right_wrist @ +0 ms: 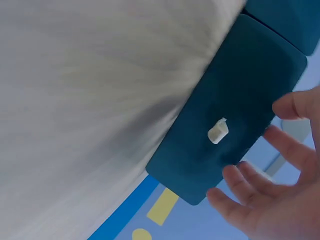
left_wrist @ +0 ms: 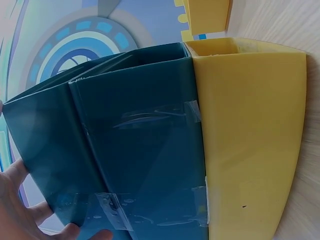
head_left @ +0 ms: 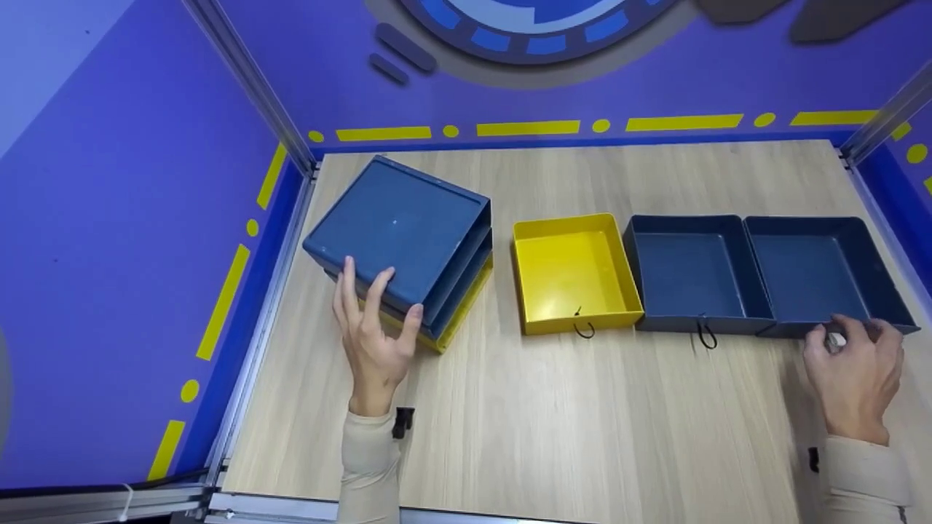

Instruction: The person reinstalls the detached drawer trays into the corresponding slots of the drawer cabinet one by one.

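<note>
On the left stands a stack of open-sided drawer housings (head_left: 397, 225), two dark blue above one yellow, joined with clear tape in the left wrist view. My left hand (head_left: 375, 338) rests on the stack's near corner, fingers spread across its top edge. A yellow drawer (head_left: 571, 273), a blue drawer (head_left: 692, 273) and a second blue drawer (head_left: 812, 269) lie in a row to the right. At the front of the rightmost drawer is my right hand (head_left: 859, 364), fingers bent near its upper rim. A small white piece (right_wrist: 218, 131) sits on that drawer's front, apart from the fingers.
Black loops hang from the fronts of the yellow drawer (head_left: 585, 330) and the middle blue drawer (head_left: 706, 333). Blue printed walls (head_left: 539, 94) enclose the wooden table (head_left: 575, 422) at the back and sides. A metal rail (head_left: 284, 502) runs along the near edge.
</note>
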The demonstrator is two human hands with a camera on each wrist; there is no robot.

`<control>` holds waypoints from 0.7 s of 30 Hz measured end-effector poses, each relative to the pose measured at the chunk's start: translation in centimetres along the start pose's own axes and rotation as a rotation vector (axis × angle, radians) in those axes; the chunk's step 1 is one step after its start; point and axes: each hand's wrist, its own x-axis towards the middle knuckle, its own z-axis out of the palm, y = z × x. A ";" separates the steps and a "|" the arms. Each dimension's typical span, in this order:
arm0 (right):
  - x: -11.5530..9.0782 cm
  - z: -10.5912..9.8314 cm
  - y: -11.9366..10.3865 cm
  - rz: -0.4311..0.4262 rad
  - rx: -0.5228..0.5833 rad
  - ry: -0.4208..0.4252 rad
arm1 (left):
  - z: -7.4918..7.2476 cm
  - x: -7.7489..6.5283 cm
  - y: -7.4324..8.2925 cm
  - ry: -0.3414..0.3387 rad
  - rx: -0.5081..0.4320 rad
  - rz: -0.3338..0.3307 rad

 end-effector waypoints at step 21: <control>0.0 0.0 1.4 0.023 -0.021 -0.181 | 0.0 0.0 0.1 -0.006 -0.003 -0.009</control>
